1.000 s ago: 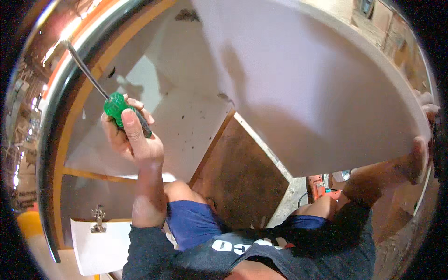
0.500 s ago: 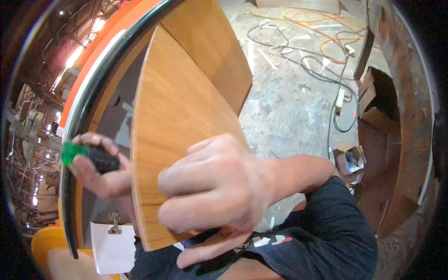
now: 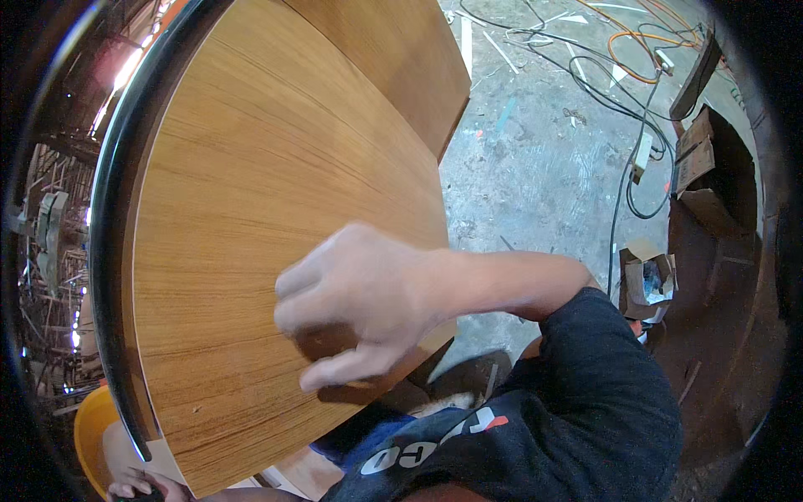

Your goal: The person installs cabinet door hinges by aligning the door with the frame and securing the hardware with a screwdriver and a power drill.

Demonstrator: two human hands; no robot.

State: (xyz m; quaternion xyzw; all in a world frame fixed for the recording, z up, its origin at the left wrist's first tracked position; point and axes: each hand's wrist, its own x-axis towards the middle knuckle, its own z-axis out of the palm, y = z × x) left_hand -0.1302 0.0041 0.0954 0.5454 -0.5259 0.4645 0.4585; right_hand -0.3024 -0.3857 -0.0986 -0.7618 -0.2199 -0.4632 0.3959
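A wood-grain panel (image 3: 251,167) fills the middle, its left edge along a black edge strip (image 3: 104,201). Over the panel's lower right part is my right hand (image 3: 355,293), back upward, slightly blurred. Its fingers curl loosely, the thumb stands apart, and nothing shows in the grasp; I cannot tell whether the fingertips touch the wood. At the lower left corner, below the panel, my left hand (image 3: 159,487) closes round a dark tool handle (image 3: 138,495). The picture's lower edge cuts off most of that hand and handle.
Beyond lies a second wood-grain panel (image 3: 410,58). On the concrete floor (image 3: 535,184) are dark cables (image 3: 619,109), an orange hose (image 3: 627,58), a white power strip (image 3: 642,159) and scraps. At right stand an opened carton (image 3: 698,159) and a small box (image 3: 648,280). A yellow rounded thing (image 3: 92,427) is lower left.
The panel has swung left over the dark interior to the black strip. My left hand, with the green-and-black handle, has dropped to the lower corner. My right hand stays above the panel.
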